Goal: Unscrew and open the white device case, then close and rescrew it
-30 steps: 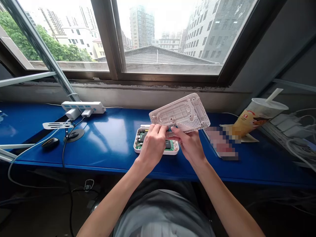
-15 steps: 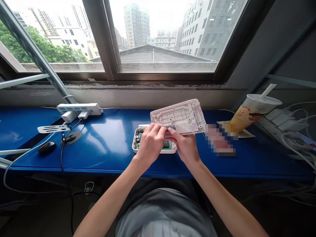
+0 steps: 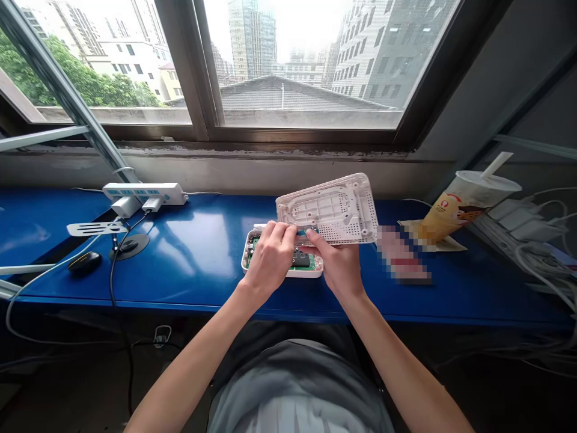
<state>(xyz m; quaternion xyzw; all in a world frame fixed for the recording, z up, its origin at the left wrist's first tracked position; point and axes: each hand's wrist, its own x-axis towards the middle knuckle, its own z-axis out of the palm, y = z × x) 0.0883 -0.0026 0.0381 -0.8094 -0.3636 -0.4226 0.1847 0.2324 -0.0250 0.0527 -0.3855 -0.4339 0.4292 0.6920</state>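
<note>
A white perforated plastic cover (image 3: 331, 207), its ribbed inner side facing me, is tilted up over an opened white device housing (image 3: 311, 275). My right hand (image 3: 343, 264) grips the cover's lower edge, thumb on the inner face. Inside the housing on the desk lie a green circuit board (image 3: 253, 243) and a black part (image 3: 301, 259). My left hand (image 3: 271, 252) is above the housing with its fingers closed at the cover's lower left edge; what they pinch is hidden. Between the hands shows a small teal-green strip (image 3: 308, 230), too small to identify.
A white power strip (image 3: 142, 192) with plugs stands at the back left of the blue desk (image 3: 193, 258). A black mouse (image 3: 85, 264) and cables lie at left. On the right are a drink cup (image 3: 464, 201) with a straw, a blurred flat item (image 3: 403, 255) and more cables.
My left hand has shifted slightly left from my right thumb, exposing more of the teal-green strip and black part. The cover is still held up in my right hand.
</note>
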